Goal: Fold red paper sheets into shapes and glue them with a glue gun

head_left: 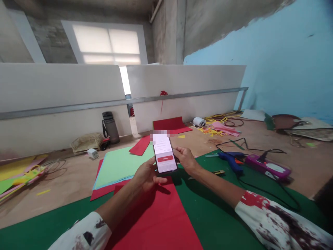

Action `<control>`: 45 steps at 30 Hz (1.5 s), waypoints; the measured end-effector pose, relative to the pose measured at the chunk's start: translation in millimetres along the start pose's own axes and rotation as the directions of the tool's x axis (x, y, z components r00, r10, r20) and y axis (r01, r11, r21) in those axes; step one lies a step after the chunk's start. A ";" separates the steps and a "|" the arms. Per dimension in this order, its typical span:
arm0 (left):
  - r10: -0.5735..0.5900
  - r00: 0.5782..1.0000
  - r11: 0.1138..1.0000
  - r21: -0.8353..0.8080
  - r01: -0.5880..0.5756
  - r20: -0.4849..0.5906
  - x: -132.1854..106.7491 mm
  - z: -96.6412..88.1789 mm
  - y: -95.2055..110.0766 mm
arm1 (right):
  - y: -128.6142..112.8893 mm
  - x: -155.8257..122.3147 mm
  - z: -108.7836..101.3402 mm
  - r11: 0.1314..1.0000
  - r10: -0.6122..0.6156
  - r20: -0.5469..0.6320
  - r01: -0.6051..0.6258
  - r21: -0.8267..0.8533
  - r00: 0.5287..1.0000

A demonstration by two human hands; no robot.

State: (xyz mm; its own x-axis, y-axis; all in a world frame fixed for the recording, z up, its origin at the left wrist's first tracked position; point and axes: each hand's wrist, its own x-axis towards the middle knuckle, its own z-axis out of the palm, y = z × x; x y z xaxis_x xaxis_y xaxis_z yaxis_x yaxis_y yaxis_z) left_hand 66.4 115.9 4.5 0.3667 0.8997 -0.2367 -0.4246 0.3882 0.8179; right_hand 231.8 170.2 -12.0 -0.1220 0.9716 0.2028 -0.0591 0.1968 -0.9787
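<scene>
A smartphone (165, 152) with a lit white screen and a red bar is held upright over the work surface. My left hand (147, 175) grips its left edge, some fingers passing behind and below it. On the phone's right edge, my right hand (186, 159) closes with thumb and fingers. Beneath them lies a large red sheet (156, 218) on a green mat (208, 215). To the left, pale green sheets (119, 166) rest over blue and red ones. A utility knife (218, 172) lies right of my right hand, partly behind the forearm.
A blue glue gun (231, 161) and a purple power strip (267, 166) with black cords sit at right. A dark bottle (110, 128) and a small woven sofa-shaped piece (86, 142) stand at back left. White panels (187, 80) with a metal rail border the table.
</scene>
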 end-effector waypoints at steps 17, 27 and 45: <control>0.186 0.981 0.982 0.011 -0.186 0.047 4.4 -2.7 -11.0 | 1.1 -2.3 -2.2 0.977 -0.152 0.042 0.157 -0.142 0.987; 0.288 0.956 0.957 0.037 -0.287 -0.049 4.6 -3.1 -19.0 | 0.2 -5.7 2.5 0.976 -0.158 0.048 0.163 -0.145 0.986; 0.203 0.975 0.979 0.019 -0.202 -0.091 8.2 -2.4 -20.4 | 0.0 -13.4 2.8 0.967 -0.212 0.052 0.217 -0.130 0.976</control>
State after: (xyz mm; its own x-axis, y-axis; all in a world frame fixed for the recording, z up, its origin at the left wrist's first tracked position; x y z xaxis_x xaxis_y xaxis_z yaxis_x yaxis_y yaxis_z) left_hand 76.1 115.8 -15.4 0.1956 0.9742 -0.1123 -0.4743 0.1943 0.8587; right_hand 230.7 156.8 -14.6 -0.1582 0.8994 0.4074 0.0453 0.4188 -0.9069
